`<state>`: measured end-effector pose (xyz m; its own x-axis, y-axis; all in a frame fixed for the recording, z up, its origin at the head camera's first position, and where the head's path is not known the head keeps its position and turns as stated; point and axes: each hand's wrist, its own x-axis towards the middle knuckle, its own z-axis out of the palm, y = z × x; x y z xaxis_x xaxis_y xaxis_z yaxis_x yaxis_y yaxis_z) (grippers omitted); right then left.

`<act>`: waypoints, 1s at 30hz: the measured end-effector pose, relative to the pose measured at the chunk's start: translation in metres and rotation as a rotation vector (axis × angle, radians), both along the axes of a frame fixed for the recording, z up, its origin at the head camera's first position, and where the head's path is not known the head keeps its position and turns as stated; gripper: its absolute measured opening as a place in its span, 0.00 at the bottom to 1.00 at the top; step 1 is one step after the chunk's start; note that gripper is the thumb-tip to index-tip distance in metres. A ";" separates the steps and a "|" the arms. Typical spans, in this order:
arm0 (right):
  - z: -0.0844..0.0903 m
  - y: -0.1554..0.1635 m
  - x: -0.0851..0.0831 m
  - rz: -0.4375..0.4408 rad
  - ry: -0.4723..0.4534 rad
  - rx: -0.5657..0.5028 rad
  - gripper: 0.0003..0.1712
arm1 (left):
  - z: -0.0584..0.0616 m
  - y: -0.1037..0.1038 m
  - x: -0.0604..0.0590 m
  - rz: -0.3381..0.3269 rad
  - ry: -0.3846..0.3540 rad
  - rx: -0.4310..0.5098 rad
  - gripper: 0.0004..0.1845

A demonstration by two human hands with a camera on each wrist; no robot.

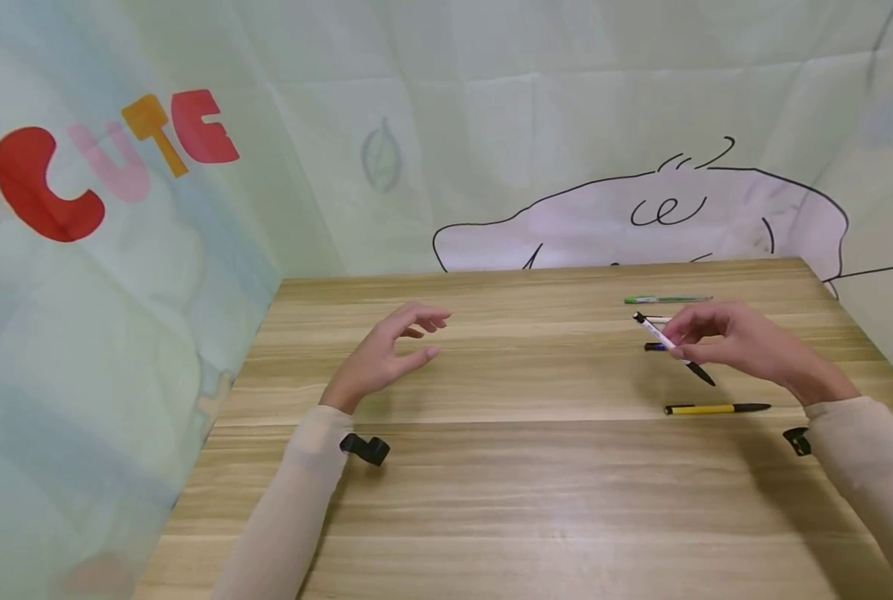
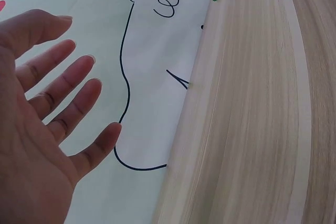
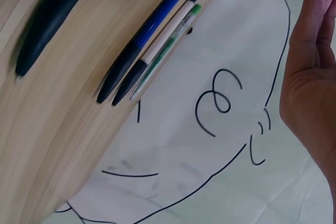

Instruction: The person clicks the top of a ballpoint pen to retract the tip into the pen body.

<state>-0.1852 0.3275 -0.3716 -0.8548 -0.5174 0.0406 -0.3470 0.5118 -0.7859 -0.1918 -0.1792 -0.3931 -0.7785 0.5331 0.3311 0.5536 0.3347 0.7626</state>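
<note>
My right hand pinches a white pen with black ends between thumb and fingers, tilted above the table. Only the held pen's dark end shows at the top right of the right wrist view. Beneath and beside this hand lie a green pen, another white pen and a blue pen; the hand partly covers the last two in the head view. Closer to me is a yellow pen with a black end. My left hand hovers over the table's left side, fingers loosely bent, holding nothing.
The wooden table meets a printed cloth backdrop along its far edge. More cloth with coloured letters hangs on the left. Each wrist carries a small black camera mount, such as the left mount.
</note>
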 end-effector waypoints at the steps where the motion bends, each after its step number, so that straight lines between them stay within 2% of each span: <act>1: -0.001 0.003 -0.001 0.013 0.004 0.004 0.11 | 0.000 -0.001 0.000 0.000 0.000 -0.002 0.26; 9: -0.006 0.027 -0.007 0.079 -0.045 0.053 0.16 | -0.001 -0.005 0.000 -0.012 0.002 -0.019 0.24; 16: -0.011 0.043 -0.010 0.135 -0.104 0.102 0.15 | -0.003 -0.010 0.000 -0.014 0.002 -0.033 0.23; 25: -0.023 0.050 -0.015 0.203 -0.105 0.142 0.14 | -0.003 -0.012 0.003 0.005 -0.027 -0.046 0.24; 30: -0.027 0.051 -0.016 0.225 -0.108 0.200 0.13 | -0.003 -0.013 0.005 0.014 -0.034 -0.048 0.24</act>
<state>-0.2009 0.3784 -0.3991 -0.7120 -0.6822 -0.1660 -0.3890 0.5801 -0.7157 -0.1873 -0.1921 -0.3964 -0.7965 0.5366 0.2787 0.5226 0.3789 0.7638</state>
